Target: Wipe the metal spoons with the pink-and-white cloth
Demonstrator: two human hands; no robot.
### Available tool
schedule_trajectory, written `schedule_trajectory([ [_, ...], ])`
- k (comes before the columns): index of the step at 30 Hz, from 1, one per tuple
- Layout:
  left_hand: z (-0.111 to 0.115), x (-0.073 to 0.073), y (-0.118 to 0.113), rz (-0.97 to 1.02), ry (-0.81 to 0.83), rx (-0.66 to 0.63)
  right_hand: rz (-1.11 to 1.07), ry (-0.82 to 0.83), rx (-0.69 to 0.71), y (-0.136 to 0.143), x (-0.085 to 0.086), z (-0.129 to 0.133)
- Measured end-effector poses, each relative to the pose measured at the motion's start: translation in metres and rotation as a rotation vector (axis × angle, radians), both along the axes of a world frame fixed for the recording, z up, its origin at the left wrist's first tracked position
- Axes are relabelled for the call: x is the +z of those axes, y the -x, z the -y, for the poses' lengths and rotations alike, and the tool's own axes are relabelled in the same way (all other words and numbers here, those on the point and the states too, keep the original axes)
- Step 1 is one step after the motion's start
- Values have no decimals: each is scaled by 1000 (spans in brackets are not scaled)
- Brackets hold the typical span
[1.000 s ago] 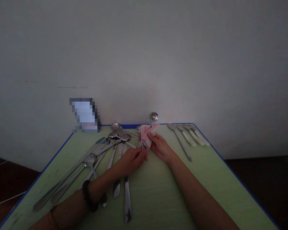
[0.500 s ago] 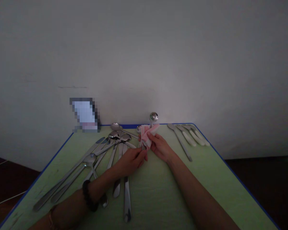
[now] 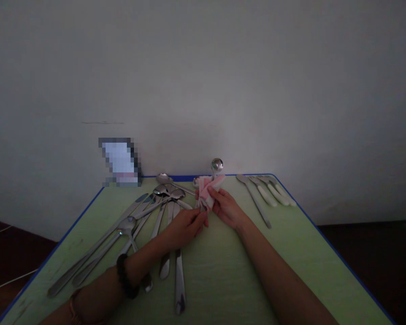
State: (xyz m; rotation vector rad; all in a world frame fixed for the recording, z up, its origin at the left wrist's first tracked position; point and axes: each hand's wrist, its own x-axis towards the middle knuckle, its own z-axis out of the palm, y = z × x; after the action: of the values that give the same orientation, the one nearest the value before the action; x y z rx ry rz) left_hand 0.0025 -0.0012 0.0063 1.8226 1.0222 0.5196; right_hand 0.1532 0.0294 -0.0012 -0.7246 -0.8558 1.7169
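Over the middle of the table, a shiny metal spoon (image 3: pixel 217 164) with a round bowl points up toward the wall. A pink and white cloth (image 3: pixel 207 192) is wrapped around its handle. My right hand (image 3: pixel 226 206) is closed on the cloth, thumb on top. Lower down, my left hand (image 3: pixel 188 225) pinches the end of the spoon's handle, just below the cloth. Most of the handle is hidden by cloth and fingers. Left of my hands lies a loose pile of metal spoons (image 3: pixel 126 224) and table knives (image 3: pixel 103 241), partly under my left forearm.
On the green table (image 3: pixel 223 275) with a blue edge, a long metal utensil (image 3: pixel 255 203) lies at the right. Beside it are several forks with cream handles (image 3: pixel 266 197). A pixelated upright device (image 3: pixel 120 158) leans at the back left, before the grey wall (image 3: pixel 203 81).
Almost nothing differs. Both hands keep their hold on the spoon and cloth, and the spoon's bowl has turned very slightly.
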Motion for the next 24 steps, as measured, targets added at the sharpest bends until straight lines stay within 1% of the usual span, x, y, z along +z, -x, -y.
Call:
schedule_trajectory([
  [10, 0, 1, 1, -6, -25, -10, 4, -13, 11, 0, 0, 0],
  [24, 0, -1, 1, 5, -15, -5, -1, -3, 9, 1, 1, 0],
])
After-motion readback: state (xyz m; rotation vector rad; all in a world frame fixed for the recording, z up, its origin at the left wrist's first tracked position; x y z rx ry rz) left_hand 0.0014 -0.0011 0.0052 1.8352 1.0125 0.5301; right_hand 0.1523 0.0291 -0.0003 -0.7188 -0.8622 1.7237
